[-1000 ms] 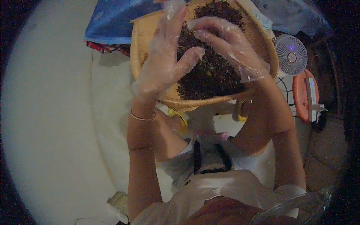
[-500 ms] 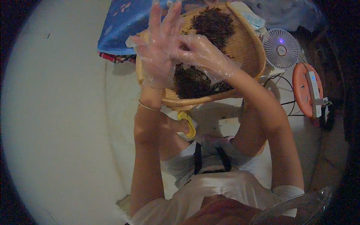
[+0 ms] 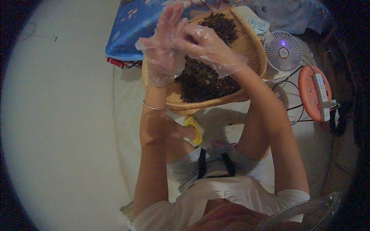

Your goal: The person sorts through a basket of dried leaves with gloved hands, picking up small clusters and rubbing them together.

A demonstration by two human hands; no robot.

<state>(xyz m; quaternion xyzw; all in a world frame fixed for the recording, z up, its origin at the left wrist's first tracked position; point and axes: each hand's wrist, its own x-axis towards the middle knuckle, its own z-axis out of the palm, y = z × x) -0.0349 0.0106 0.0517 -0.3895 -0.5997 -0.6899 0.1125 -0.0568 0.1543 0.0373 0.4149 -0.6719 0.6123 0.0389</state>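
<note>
My left hand (image 3: 165, 48) is held up over a shallow woven bamboo basket (image 3: 252, 73), its fingers stretched out inside a clear disposable plastic glove. My right hand (image 3: 212, 50), gloved the same way, meets it from the right. Its thumb and forefinger are pinched together against the left hand's glove near the palm, though the exact spot is partly hidden. Beneath both hands, dark dried leaf-like pieces (image 3: 204, 84) lie in the basket, and another heap of them (image 3: 223, 29) spreads toward its far side.
A small white fan (image 3: 283, 52) stands right of the basket. Beyond it are an orange stool (image 3: 308, 92) with a white power strip (image 3: 320, 94) and black cables (image 3: 287, 81). Blue patterned cloth (image 3: 127, 34) hangs at the far left. My foot wears a yellow slipper (image 3: 197, 133).
My left fingers have drawn closer together and tilted slightly right. The right hand remains pinched against the left glove, a little higher. The whole view has shifted slightly.
</note>
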